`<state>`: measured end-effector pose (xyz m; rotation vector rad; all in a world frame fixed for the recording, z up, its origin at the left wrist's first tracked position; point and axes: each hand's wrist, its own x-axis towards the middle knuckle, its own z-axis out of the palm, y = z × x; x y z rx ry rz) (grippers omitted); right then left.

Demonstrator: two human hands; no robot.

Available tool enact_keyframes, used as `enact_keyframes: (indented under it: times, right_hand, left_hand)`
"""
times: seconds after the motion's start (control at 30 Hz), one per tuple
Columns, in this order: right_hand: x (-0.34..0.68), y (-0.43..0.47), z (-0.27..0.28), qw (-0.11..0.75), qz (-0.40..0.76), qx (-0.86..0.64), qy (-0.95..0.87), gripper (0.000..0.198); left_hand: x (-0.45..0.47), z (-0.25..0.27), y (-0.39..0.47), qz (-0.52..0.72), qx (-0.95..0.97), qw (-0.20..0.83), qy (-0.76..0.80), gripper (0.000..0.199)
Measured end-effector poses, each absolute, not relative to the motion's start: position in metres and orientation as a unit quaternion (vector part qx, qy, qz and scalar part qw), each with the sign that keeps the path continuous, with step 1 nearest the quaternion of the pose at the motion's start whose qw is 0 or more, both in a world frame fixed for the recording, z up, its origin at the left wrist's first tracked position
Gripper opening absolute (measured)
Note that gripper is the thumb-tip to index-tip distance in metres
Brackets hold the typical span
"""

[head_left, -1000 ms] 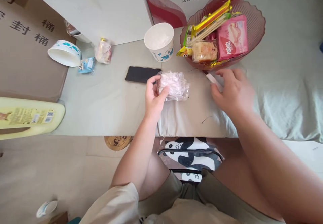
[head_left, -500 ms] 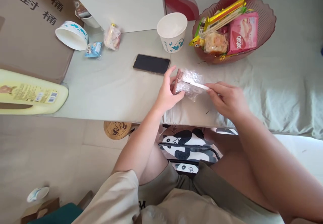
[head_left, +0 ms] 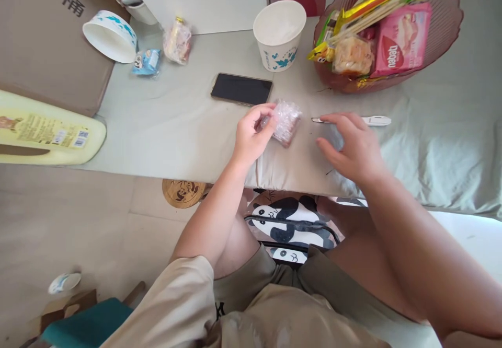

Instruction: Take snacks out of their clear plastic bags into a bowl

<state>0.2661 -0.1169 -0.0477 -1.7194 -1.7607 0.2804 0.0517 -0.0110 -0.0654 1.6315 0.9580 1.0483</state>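
A small reddish-brown block in clear bubble wrap [head_left: 288, 123] rests at the table's middle. My left hand [head_left: 254, 131] grips its left side between thumb and fingers. To the right, a white craft knife [head_left: 378, 121] with a short metal blade lies flat on the cloth, blade end pointing left. My right hand [head_left: 353, 147] is over the knife's middle and partly hides it; its thumb and fingers are apart and hold nothing. A black phone [head_left: 241, 89] lies just beyond my left hand.
A white paper cup [head_left: 280, 37] stands behind the phone. The pink ribbed bowl [head_left: 445, 21] holds several packaged snacks. At left are a tipped paper cup [head_left: 110, 37], a blue packet [head_left: 146, 62], a wrapped snack [head_left: 178, 42] and a yellow bottle [head_left: 92, 134]. The table edge faces my lap.
My right hand has let go of the craft knife, which now lies on the cloth. The wrapped block has turned in my left hand. The view has shifted slightly.
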Motion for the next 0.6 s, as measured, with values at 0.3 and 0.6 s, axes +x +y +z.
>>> enact_keyframes:
  times: [0.3,0.6]
  right_hand:
    - [0.260,-0.111,-0.039,0.333,0.158,-0.651,-0.663,0.015]
    - [0.272,-0.122,-0.030,0.365,0.134,-0.699,-0.600,0.029]
  left_hand:
    - [0.034,-0.086,0.012,0.467,0.446,0.625,0.439,0.034]
    - [0.002,-0.073,0.014,0.454,0.535,0.538,0.467,0.036]
